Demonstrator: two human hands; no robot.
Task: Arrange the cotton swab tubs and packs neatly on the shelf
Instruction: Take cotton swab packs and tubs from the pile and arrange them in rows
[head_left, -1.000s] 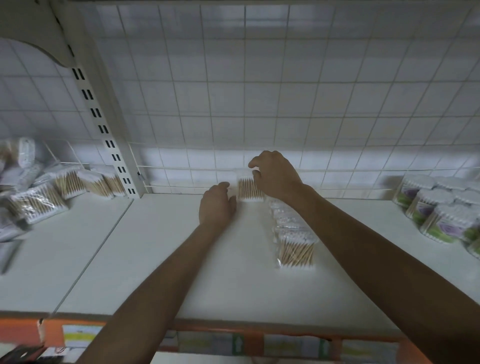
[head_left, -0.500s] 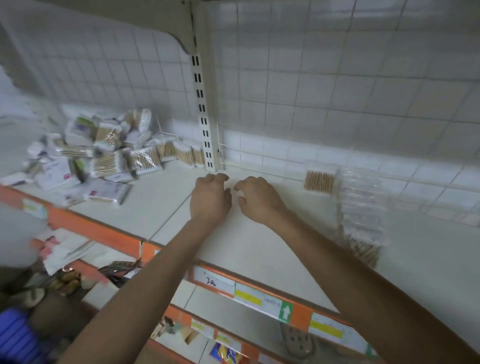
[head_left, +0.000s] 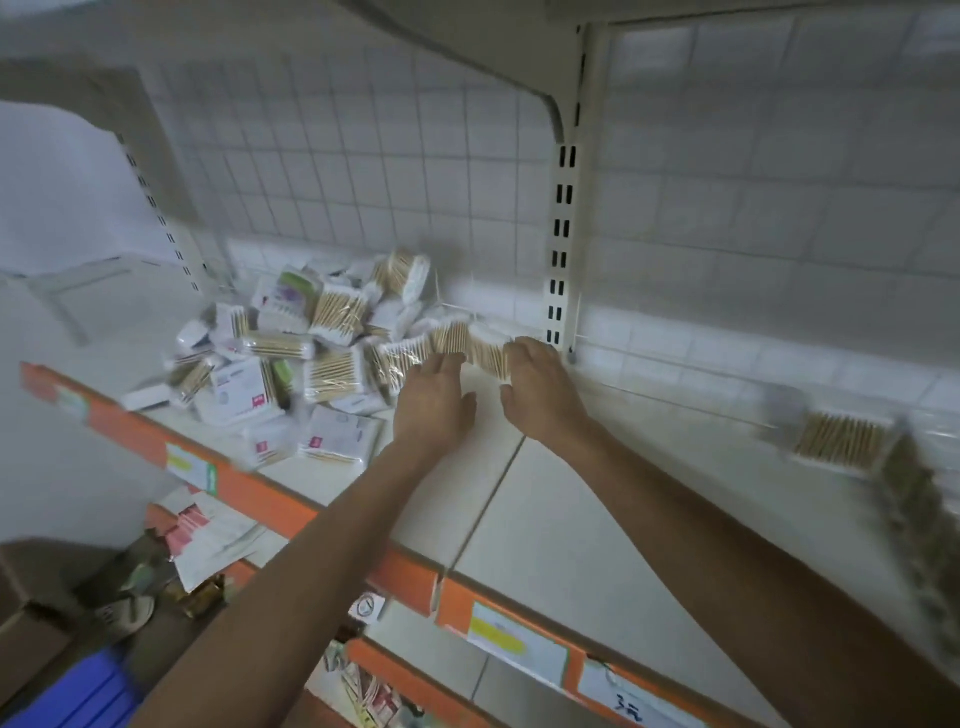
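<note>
Left hand (head_left: 434, 402), fingers straight, and right hand (head_left: 543, 392) (grip unclear) touched swab packs (head_left: 480, 348) lying just beyond their fingertips.

Bare forearms (head_left: 311, 561) — left hand (head_left: 434, 397), right hand (head_left: 543, 389) bare too

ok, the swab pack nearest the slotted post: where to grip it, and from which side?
Grip the swab pack by its free right edge, thumb on the front face and fingers behind, coming from the front right, where the right hand is. It seems to lean on edge against neighbours in the pile, so its left side is blocked; bare shelf lies to its right.
</note>
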